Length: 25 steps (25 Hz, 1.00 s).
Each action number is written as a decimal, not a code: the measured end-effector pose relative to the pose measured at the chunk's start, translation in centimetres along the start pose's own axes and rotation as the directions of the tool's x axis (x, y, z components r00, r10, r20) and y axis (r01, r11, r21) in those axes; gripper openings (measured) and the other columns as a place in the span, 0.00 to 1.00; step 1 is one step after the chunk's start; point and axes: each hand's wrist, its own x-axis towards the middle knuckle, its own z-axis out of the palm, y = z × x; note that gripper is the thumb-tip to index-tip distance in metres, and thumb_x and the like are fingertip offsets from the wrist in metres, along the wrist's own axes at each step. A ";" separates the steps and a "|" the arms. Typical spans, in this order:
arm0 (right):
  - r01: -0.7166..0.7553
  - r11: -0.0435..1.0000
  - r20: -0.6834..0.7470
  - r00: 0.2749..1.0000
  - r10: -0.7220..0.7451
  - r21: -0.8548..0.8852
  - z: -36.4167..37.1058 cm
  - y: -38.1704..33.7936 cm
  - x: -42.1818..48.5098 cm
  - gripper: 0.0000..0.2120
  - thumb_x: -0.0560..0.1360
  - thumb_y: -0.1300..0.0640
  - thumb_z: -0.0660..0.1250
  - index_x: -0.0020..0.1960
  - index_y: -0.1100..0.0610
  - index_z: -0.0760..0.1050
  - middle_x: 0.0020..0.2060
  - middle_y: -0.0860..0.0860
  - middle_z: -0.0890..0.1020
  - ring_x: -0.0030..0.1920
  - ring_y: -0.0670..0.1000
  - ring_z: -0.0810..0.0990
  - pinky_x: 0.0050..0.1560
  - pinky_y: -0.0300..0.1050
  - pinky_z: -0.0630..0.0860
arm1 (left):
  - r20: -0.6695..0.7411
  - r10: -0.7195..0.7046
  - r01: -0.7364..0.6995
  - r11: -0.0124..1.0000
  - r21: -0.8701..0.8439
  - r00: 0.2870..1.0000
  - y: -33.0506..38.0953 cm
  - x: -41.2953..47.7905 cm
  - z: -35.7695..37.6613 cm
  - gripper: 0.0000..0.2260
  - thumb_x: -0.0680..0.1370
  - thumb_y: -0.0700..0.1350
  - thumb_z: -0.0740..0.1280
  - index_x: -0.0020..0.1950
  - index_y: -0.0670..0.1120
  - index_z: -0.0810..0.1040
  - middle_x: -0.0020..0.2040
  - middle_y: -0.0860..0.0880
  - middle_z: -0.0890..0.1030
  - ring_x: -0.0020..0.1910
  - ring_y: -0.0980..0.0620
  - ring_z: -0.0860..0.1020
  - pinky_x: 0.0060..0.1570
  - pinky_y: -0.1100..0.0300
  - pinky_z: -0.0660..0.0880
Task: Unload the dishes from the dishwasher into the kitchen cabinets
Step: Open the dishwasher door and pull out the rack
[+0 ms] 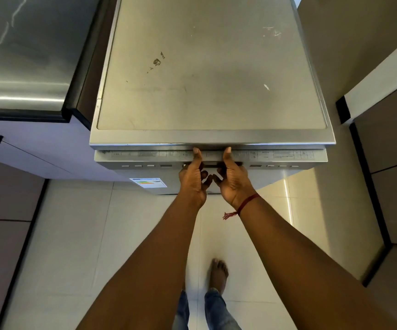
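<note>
Now | L hand [193,181], R hand [233,182] grip dishwasher handle [213,164] | axis L-R

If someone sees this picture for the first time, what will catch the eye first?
The left hand and right hand meet at the centre, gripping the door handle of the dishwasher, thumbs on its control strip. Its steel top, filling the upper half, carries a brown stain. A red thread circles the right wrist.

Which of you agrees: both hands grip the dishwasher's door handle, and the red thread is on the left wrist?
Wrong wrist: the head view shows the red thread on the right wrist. The left hand and right hand do grip the dishwasher's door handle.
</note>
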 end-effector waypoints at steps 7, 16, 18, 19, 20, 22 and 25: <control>0.024 0.982 -0.187 0.980 -0.059 -0.186 -0.7 3.2 -2.7 0.29 0.68 0.36 0.71 0.62 0.51 0.73 0.53 0.52 0.83 0.54 0.55 0.81 0.49 0.52 0.79 | -0.037 0.022 -0.020 0.997 0.074 0.999 -2.3 -2.4 -2.7 0.23 0.71 0.55 0.74 0.61 0.45 0.76 0.53 0.44 0.83 0.49 0.47 0.83 0.46 0.53 0.81; 0.008 0.533 -0.381 0.690 -0.615 -0.846 -2.3 2.6 -5.5 0.62 0.57 0.28 0.73 0.76 0.61 0.49 0.77 0.62 0.46 0.77 0.62 0.44 0.73 0.63 0.54 | 0.070 0.808 -0.264 0.108 0.959 0.585 0.1 -4.7 -5.2 0.26 0.66 0.67 0.71 0.45 0.45 0.74 0.40 0.46 0.78 0.41 0.47 0.77 0.36 0.60 0.70; 0.135 0.175 -0.046 0.653 -0.756 -0.975 -3.2 1.9 -5.3 0.60 0.63 0.28 0.68 0.78 0.60 0.45 0.77 0.62 0.43 0.77 0.60 0.39 0.75 0.63 0.48 | 0.239 0.842 -0.278 -0.111 0.954 0.483 1.3 -3.8 -6.5 0.33 0.63 0.70 0.71 0.54 0.46 0.71 0.52 0.41 0.77 0.52 0.42 0.75 0.46 0.51 0.73; 0.187 -0.001 0.127 0.662 -0.738 -0.982 -3.7 1.2 -4.8 0.57 0.66 0.29 0.67 0.79 0.60 0.44 0.77 0.61 0.42 0.77 0.60 0.38 0.75 0.63 0.46 | 0.285 0.803 -0.265 -0.164 0.950 0.524 2.1 -3.5 -6.9 0.38 0.62 0.71 0.70 0.61 0.47 0.69 0.61 0.39 0.73 0.61 0.39 0.71 0.57 0.45 0.71; 0.228 -0.099 0.235 0.707 -0.667 -0.969 -4.1 0.3 -4.2 0.54 0.68 0.30 0.66 0.79 0.59 0.45 0.78 0.60 0.42 0.77 0.60 0.39 0.75 0.64 0.45 | 0.304 0.729 -0.260 -0.177 0.949 0.614 2.9 -3.0 -7.2 0.44 0.62 0.72 0.69 0.69 0.48 0.65 0.70 0.38 0.66 0.71 0.38 0.63 0.68 0.40 0.61; 0.267 -0.171 0.317 0.795 -0.517 -0.948 -4.7 -1.1 -3.1 0.49 0.69 0.31 0.64 0.78 0.57 0.49 0.78 0.58 0.43 0.78 0.59 0.40 0.75 0.64 0.44 | 0.318 0.560 -0.270 -0.171 0.948 0.765 3.9 -2.6 -7.6 0.51 0.64 0.74 0.66 0.78 0.49 0.52 0.79 0.41 0.47 0.78 0.42 0.42 0.73 0.40 0.38; 0.263 -0.247 0.351 0.819 -0.453 -0.933 -5.3 -1.1 -3.4 0.45 0.71 0.31 0.62 0.77 0.54 0.53 0.78 0.56 0.50 0.78 0.56 0.43 0.74 0.65 0.40 | 0.364 0.486 -0.286 -0.229 0.930 0.795 3.4 -2.6 -8.4 0.52 0.65 0.76 0.57 0.79 0.51 0.41 0.79 0.46 0.36 0.75 0.47 0.31 0.71 0.37 0.33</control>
